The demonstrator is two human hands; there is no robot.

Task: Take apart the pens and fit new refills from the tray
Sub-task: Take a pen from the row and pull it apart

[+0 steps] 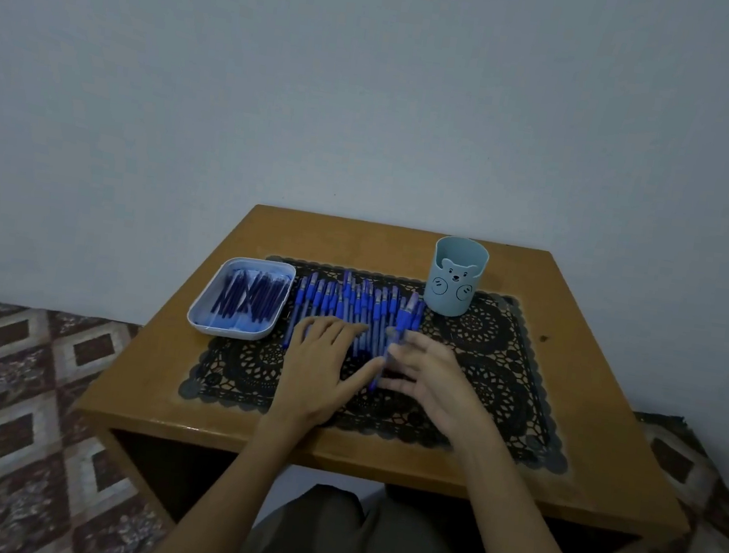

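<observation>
Several blue capped pens lie side by side in a row on a black lace mat. A pale blue tray to their left holds several dark blue refills. My left hand lies flat, fingers spread, over the near ends of the pens. My right hand is just to its right, fingers curled round one blue pen at the right end of the row. The pen's lower part is hidden between my hands.
A light blue cup with a bear face stands at the back right of the mat. The mat lies on a small wooden table against a plain wall. Patterned carpet surrounds the table.
</observation>
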